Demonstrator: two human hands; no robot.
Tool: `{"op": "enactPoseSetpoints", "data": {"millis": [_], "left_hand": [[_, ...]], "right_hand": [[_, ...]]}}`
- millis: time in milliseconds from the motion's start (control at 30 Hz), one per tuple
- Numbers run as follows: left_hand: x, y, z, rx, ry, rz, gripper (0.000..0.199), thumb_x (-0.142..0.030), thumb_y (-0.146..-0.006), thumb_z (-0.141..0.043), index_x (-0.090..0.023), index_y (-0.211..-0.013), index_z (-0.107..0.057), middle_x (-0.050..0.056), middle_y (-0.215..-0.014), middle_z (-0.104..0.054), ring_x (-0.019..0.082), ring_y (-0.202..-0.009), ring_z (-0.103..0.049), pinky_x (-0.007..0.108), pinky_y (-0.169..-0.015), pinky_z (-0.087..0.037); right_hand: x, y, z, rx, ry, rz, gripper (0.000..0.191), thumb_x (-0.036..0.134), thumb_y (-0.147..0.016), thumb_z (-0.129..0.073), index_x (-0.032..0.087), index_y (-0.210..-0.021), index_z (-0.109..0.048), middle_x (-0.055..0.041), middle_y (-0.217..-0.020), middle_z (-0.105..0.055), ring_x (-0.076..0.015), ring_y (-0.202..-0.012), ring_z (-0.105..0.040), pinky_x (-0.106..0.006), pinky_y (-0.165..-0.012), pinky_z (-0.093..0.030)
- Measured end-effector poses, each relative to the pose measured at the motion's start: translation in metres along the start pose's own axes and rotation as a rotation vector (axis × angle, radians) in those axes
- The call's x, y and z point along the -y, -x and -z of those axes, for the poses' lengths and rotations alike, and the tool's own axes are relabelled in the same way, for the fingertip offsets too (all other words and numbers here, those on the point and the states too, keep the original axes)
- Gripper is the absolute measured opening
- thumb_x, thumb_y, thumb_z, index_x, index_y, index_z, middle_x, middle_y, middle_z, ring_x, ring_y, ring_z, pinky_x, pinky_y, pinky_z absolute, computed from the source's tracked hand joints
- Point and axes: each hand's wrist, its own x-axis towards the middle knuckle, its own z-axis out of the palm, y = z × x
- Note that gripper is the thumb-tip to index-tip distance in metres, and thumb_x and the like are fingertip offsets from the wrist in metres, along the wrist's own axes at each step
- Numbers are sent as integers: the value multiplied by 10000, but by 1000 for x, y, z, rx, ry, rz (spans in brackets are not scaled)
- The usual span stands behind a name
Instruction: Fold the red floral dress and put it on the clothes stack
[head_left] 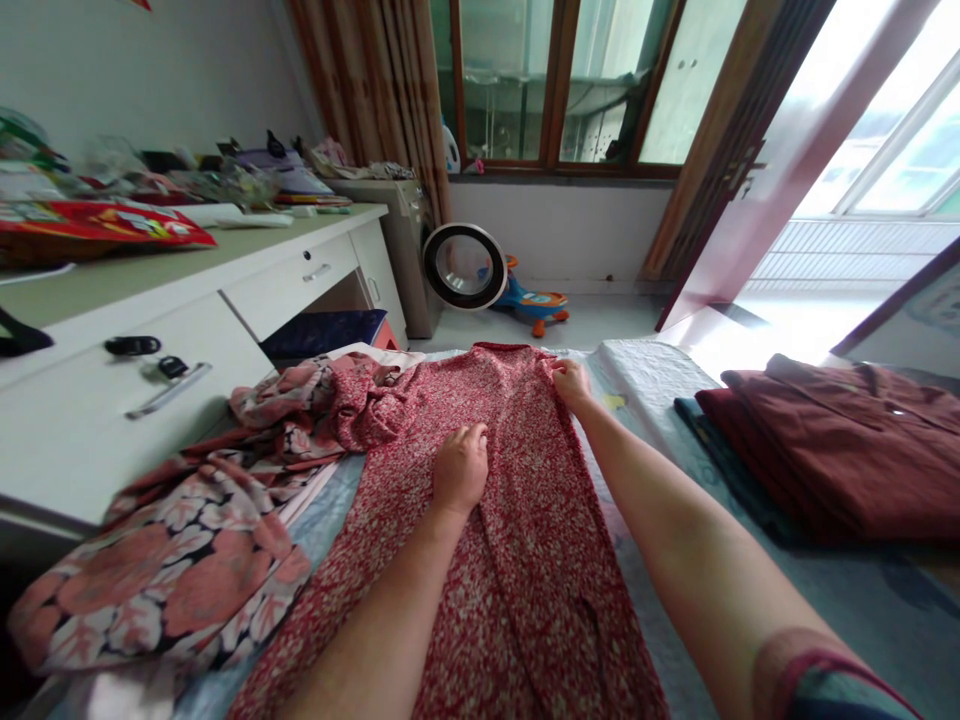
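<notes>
A long red dress [525, 490] with a small pale print lies spread on the bed, its neckline at the far end. My right hand [572, 384] pinches the dress's right edge near the shoulder. Over the middle of the dress is my left hand [461, 466], its fingers curled closed against the cloth; a crease runs down from it. On the left side, the dress's sleeve [371, 405] lies bunched up. Beside it sits a crumpled floral cloth [187, 560] in pink, black and white.
Folded dark red and dark green clothes [840, 450] are stacked on the light blue bed sheet [652, 375] at right. A cluttered desk [300, 255] stands left. Beyond the bed are a washing machine with its round door [465, 266] open and a blue-orange ride-on toy [536, 300].
</notes>
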Motion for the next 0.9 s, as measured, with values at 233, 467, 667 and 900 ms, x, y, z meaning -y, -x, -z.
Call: {"op": "enactPoseSetpoints", "data": {"millis": [233,467,667,900], "left_hand": [[4,1,-3,6,-4,-48,275,-136,-934,-477,-226,-1155,-613,58,-1102,-674,196,-1057,-606,303,-954,-437],[1,1,-3,2,5,7,373,-75,-953,-375,-218,-1254,-542,61,-1135,-684,181,-1023,-635,285,-906,-450],[-2,4,-1,-12,-85,2,286,-91,-941,-401,-229,-1002,-644,63,-1038,-642,198,-972,-604,294,-886,-448],[-5,2,0,-15,-105,-5,222,-210,-959,-440,-219,-951,-661,78,-1056,-635,231,-1030,-560,345,-958,-427]], "right_hand": [[11,-1,-2,-16,14,-70,307,480,-815,-588,274,-941,-777,-37,-978,-749,-221,-955,-628,-329,-893,-449],[20,-8,-6,-25,2,-113,303,323,-866,-498,258,-1041,-737,-31,-1055,-730,-206,-967,-628,-317,-866,-461],[13,2,-6,-16,54,-111,274,281,-857,-521,251,-1034,-728,-56,-1032,-719,-246,-1012,-603,-377,-930,-432],[16,28,15,-30,138,118,369,195,-889,-438,210,-1163,-684,-100,-1152,-661,-226,-1050,-558,-329,-936,-406]]}}
